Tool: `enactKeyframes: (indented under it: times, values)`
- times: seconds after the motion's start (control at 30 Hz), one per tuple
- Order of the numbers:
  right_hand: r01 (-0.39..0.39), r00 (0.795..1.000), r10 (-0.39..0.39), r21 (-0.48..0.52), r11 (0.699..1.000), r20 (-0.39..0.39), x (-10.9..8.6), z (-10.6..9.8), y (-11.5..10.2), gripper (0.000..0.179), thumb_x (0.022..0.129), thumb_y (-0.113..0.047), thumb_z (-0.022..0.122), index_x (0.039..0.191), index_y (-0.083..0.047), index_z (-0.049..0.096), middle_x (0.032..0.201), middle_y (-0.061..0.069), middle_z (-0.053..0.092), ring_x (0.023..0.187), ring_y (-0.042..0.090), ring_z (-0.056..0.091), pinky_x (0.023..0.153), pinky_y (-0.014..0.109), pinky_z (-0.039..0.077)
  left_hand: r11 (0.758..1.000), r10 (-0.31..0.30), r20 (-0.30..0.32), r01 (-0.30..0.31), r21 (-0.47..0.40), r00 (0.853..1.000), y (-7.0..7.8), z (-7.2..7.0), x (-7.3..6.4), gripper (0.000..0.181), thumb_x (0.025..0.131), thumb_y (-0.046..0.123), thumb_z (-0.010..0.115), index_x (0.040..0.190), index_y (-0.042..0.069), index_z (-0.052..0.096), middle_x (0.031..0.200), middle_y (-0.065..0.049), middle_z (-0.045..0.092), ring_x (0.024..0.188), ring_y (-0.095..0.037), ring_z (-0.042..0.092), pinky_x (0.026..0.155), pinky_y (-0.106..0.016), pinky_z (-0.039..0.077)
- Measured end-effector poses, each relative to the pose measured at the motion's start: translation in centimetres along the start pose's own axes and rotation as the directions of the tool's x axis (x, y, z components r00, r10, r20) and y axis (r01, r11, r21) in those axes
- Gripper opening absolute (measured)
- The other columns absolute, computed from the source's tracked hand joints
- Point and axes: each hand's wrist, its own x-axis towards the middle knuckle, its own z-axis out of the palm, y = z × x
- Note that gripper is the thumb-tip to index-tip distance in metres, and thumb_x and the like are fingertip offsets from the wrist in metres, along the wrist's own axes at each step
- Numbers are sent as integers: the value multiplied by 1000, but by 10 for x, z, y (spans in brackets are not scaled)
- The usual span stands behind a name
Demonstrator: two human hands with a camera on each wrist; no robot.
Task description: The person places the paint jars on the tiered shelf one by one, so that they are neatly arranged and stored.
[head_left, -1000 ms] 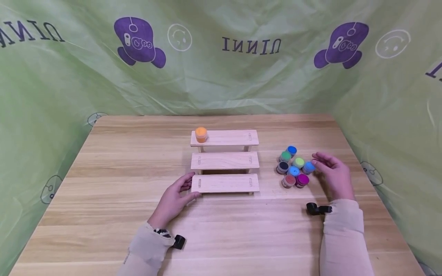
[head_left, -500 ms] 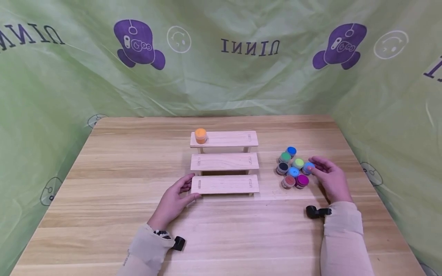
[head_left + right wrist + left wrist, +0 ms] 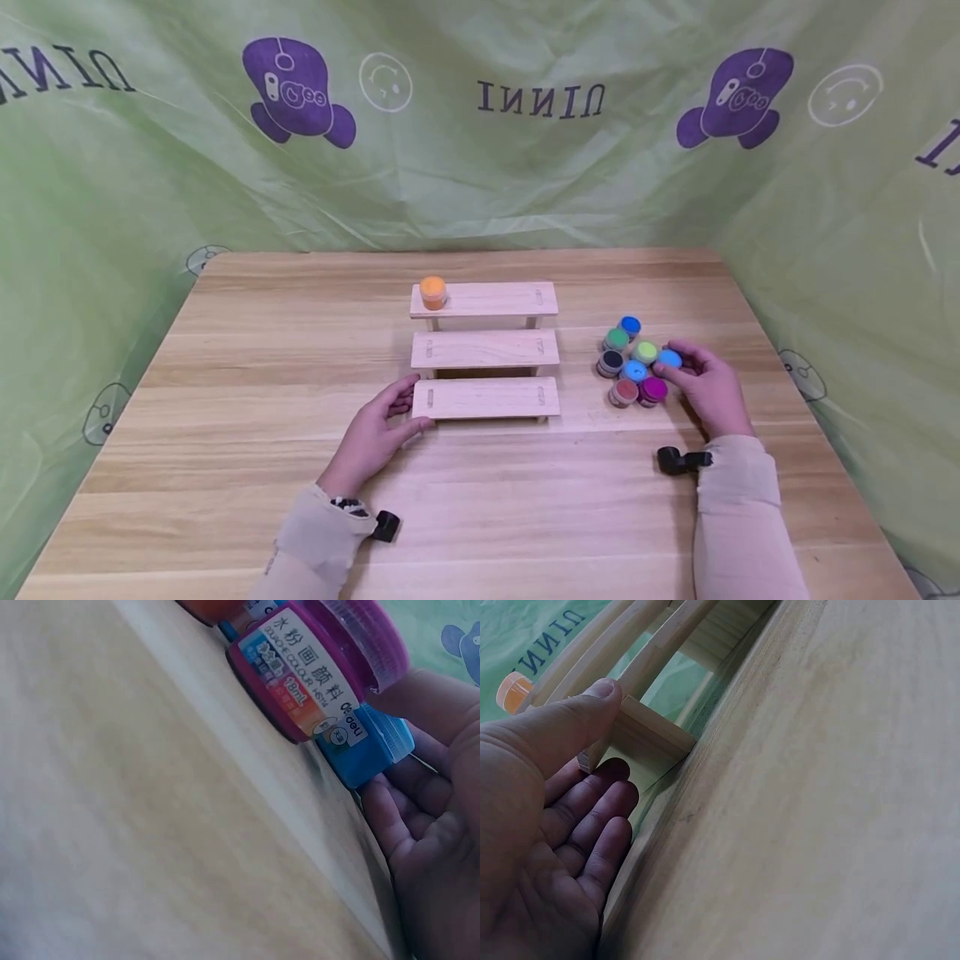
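Note:
At the front step of a three-tier wooden display rack (image 3: 486, 398), my left hand (image 3: 371, 435) holds the left end. Its thumb lies on the step's edge in the left wrist view, the other fingers (image 3: 604, 851) curled lower down. My right hand (image 3: 708, 390) grips a light blue paint jar (image 3: 669, 358) at the right side of a jar cluster, thumb in front and fingers behind. The right wrist view shows that blue jar partly hidden behind a magenta gouache jar (image 3: 300, 671). An orange paint jar (image 3: 432, 292) stands on the left end of the back step.
Several other paint jars crowd together, among them a black one (image 3: 611, 363), a green one (image 3: 616, 339), a lime one (image 3: 644, 352) and a reddish-brown one (image 3: 623, 392). The wooden table (image 3: 525, 517) meets a printed green curtain (image 3: 450, 192) at the back and sides.
My right hand has moved left and closed in around the light blue jar, thumb now in front of it. The left hand keeps its place at the rack.

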Motion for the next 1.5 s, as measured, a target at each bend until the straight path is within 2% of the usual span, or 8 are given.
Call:
enactKeyframes:
  times: [0.2, 0.5, 0.57, 0.8, 1.0, 1.2, 1.4, 1.5]
  values:
    - [-9, 1000, 10, -38, 999, 14, -1, -1, 0, 71, 91, -44, 73, 144, -3, 51, 138, 19, 57, 121, 26, 56, 92, 14, 49, 1000, 8, -1, -8, -16, 1000, 0, 1, 0, 71, 84, 19, 83, 146, 7, 51, 124, -11, 66, 114, -27, 62, 102, -45, 49]
    - [-50, 998, 49, -27, 998, -44, -6, -9, 0, 66, 90, -44, 75, 136, -1, 56, 128, 18, 60, 97, 3, 54, 79, 8, 44, 999, 10, 10, -9, -33, 1000, -2, 9, 3, 71, 84, 22, 83, 146, 9, 51, 127, -11, 65, 115, -27, 62, 102, -45, 49]
    - [-53, 997, 52, -9, 999, -64, -5, -9, 0, 65, 90, -44, 75, 136, -1, 57, 125, 14, 62, 96, 2, 54, 79, 7, 44, 999, 7, 9, -7, -37, 1000, -1, 10, 3, 71, 84, 22, 83, 146, 9, 51, 126, -11, 65, 115, -27, 62, 103, -45, 49]
    - [-56, 986, 73, 117, 992, -148, -4, -5, 0, 58, 89, -35, 78, 134, -3, 61, 103, -15, 62, 96, 2, 55, 79, 8, 45, 999, 19, 7, -19, -29, 1000, 1, 8, 3, 71, 84, 22, 83, 146, 10, 51, 125, -10, 65, 114, -26, 62, 101, -44, 50]
    - [-68, 981, 103, 205, 976, -165, -4, -1, -2, 53, 90, -30, 78, 134, -5, 61, 106, -16, 62, 100, 2, 55, 81, 7, 46, 1000, -2, 8, 2, -14, 1000, 0, 6, 1, 71, 85, 21, 82, 147, 10, 50, 128, -11, 64, 116, -28, 61, 103, -45, 49]
    - [-79, 981, 132, 324, 943, -143, -2, 2, -4, 56, 88, -24, 81, 136, -5, 60, 116, -10, 62, 107, 5, 56, 83, 5, 46, 1000, -10, 5, 10, -8, 1000, 2, 2, 0, 71, 85, 21, 82, 147, 9, 50, 128, -12, 64, 117, -29, 61, 103, -45, 48]
    - [-26, 981, 110, 460, 887, -157, -1, 4, -6, 55, 85, -9, 82, 134, 2, 59, 109, -10, 65, 103, 4, 59, 83, 5, 48, 1000, -4, 11, 4, -12, 1000, 4, 0, -1, 70, 85, 17, 82, 147, 8, 49, 128, -13, 64, 117, -29, 61, 103, -46, 48]
    - [-4, 983, 95, 493, 870, -160, -2, 4, -6, 54, 84, -6, 82, 132, 3, 60, 107, -10, 66, 100, 3, 61, 83, 7, 50, 1000, -3, 10, 3, -16, 1000, 4, -1, -2, 69, 86, 16, 81, 146, 7, 50, 128, -13, 64, 116, -29, 61, 103, -46, 48]
